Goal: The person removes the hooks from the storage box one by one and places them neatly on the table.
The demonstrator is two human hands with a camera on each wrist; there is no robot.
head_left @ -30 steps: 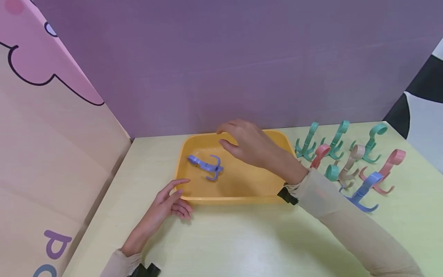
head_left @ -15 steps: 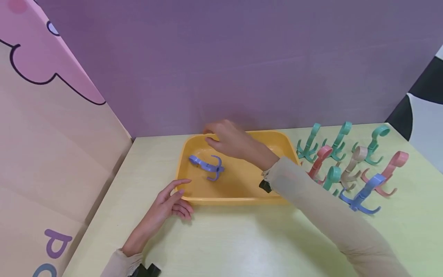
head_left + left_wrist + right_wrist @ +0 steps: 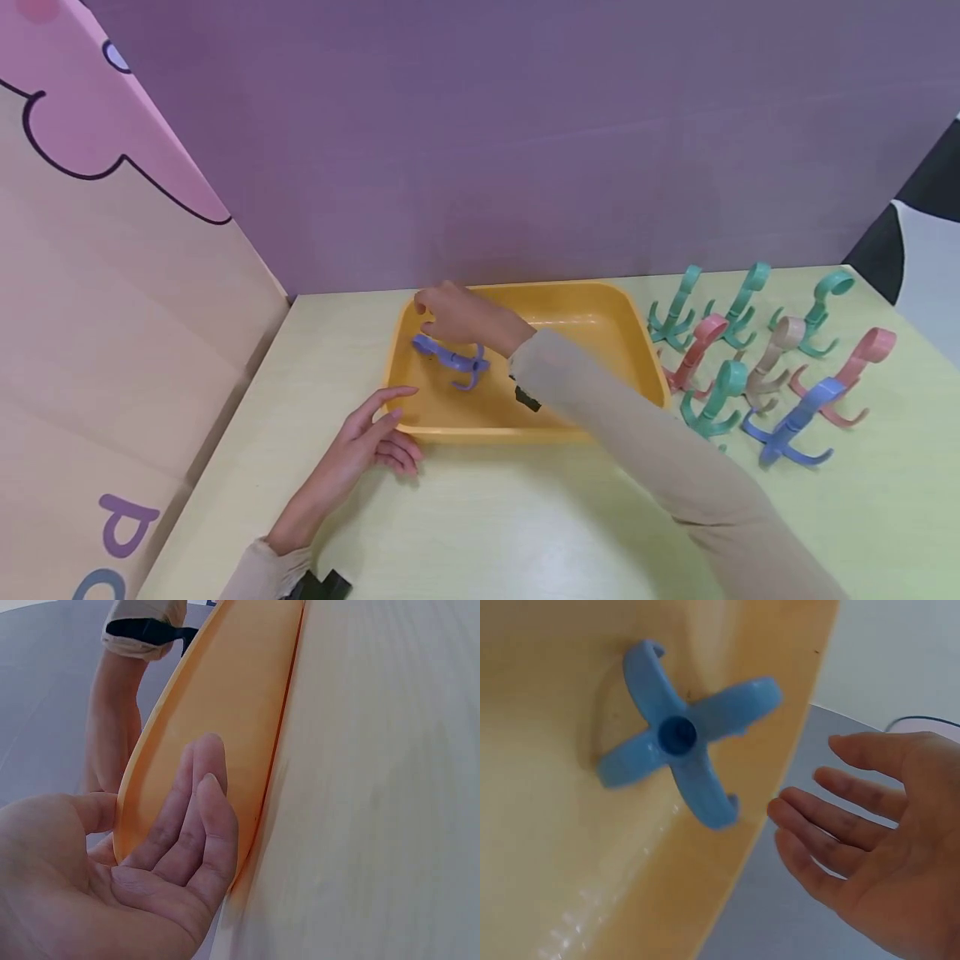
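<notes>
A blue hanging hook (image 3: 448,359) with a curved top and several prongs lies in the left part of a yellow plastic tray (image 3: 525,434). My right hand (image 3: 467,317) hovers over the tray's back left, just behind the hook, with nothing in its fingers. In the right wrist view, the hook's prongs (image 3: 733,709) face the camera, apart from the relaxed fingers (image 3: 832,817). At the tray's front left corner, my left hand (image 3: 348,454) touches the rim, its index finger reaching over the edge. Its other fingers (image 3: 214,806) lie loosely along the outer wall.
Several similar hooks stand on the table's right side: a blue hook (image 3: 795,421), green hooks (image 3: 722,396), pink-red hooks (image 3: 855,362) and a beige hook (image 3: 772,354). A purple wall (image 3: 525,150) rises behind the tray, and a pale panel (image 3: 112,333) borders the left.
My right hand has moved left across the tray and lowered toward the blue hook, its forearm following. The left hand has stayed at the tray corner. The hook in the tray has not moved.
</notes>
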